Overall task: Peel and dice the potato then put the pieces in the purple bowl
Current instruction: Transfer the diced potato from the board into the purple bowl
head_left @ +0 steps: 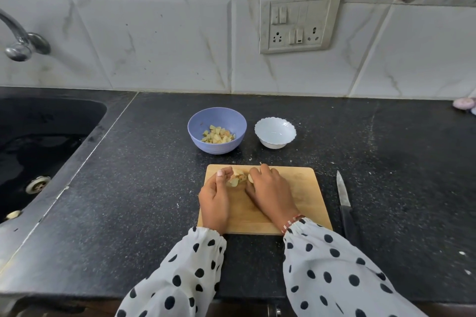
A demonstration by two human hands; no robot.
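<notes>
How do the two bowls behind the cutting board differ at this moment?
The purple bowl holds diced potato; the white bowl looks empty. The purple bowl has a plain round rim, the white bowl a scalloped one. The purple bowl looks larger and stands left of the white. Both stand upright on the counter.

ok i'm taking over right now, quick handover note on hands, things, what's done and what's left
Left hand: on the board, fingers curled round the left side of a small heap of potato pieces.
Right hand: cupped against the heap's right side.
Purple bowl: behind the board, already holds some dice.
Knife: lying on the counter right of the board, nobody holding it.
Done: potato diced, part of it in the bowl.
Left: lift this gathered heap into the purple bowl.
</notes>
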